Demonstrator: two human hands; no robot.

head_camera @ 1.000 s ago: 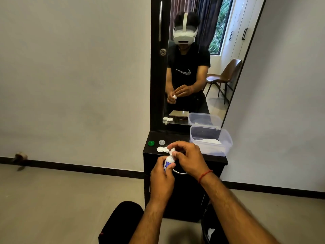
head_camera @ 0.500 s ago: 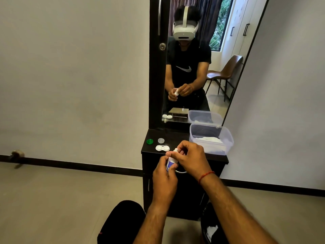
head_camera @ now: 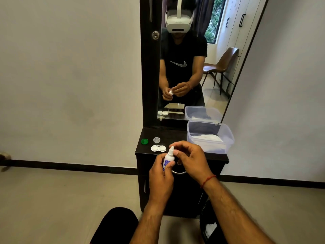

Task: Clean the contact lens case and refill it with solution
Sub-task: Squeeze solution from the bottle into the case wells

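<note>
You sat facing a narrow dark cabinet set against a pale wall, with a black skirting strip running along the beige floor. A tall mirror rose from the back of the cabinet top and reflected a brown chair.

Your left hand gripped the small white solution bottle upright, just in front of the cabinet's edge. Your right hand curled beside the nozzle with its thumb against the bottle's neck; I could not tell whether it gripped anything.

The open white lens case lay on the cabinet top near the front edge. Just behind it lay a green cap and a clear cap. A clear plastic tub holding something white stood to the right.
</note>
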